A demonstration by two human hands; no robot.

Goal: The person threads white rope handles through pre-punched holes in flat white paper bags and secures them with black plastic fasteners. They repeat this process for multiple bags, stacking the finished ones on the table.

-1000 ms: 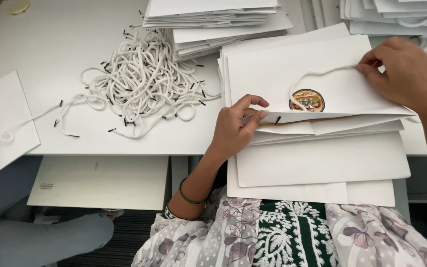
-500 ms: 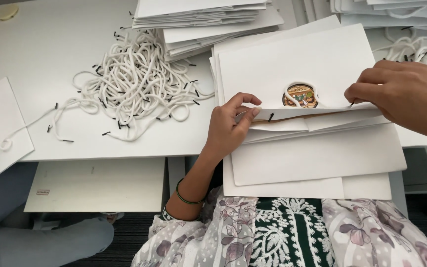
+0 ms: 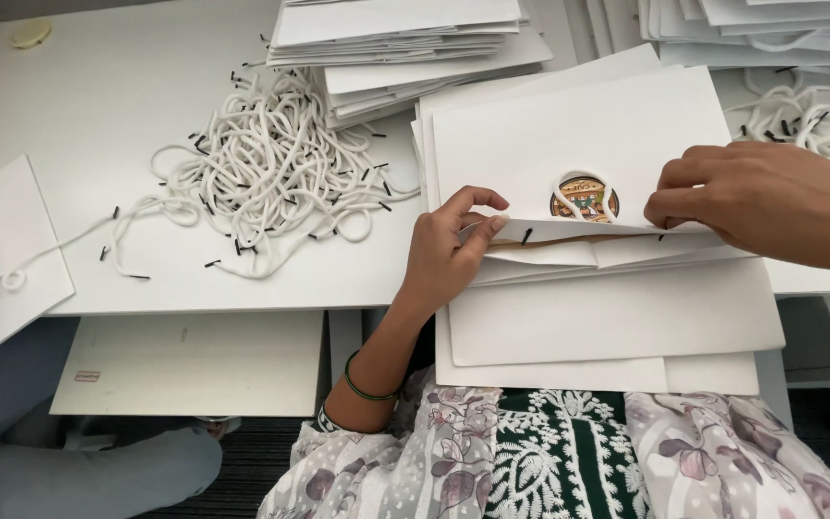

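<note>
White paper bag (image 3: 578, 144) is pinched at its edge by left hand (image 3: 449, 255) and right hand (image 3: 751, 202); creasing is risked if tugged unevenly.

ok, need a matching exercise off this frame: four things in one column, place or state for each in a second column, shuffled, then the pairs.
Things:
1. left hand
2. right hand
3. pile of white cords
4. round coloured emblem

Places or states:
A. loose heap on the table, left of the bags
B. pinching the top bag's edge at its left corner
C. showing on the top white bag, between both hands
D. gripping the top bag's edge at its right side

Pairs: 1-B, 2-D, 3-A, 4-C
</note>
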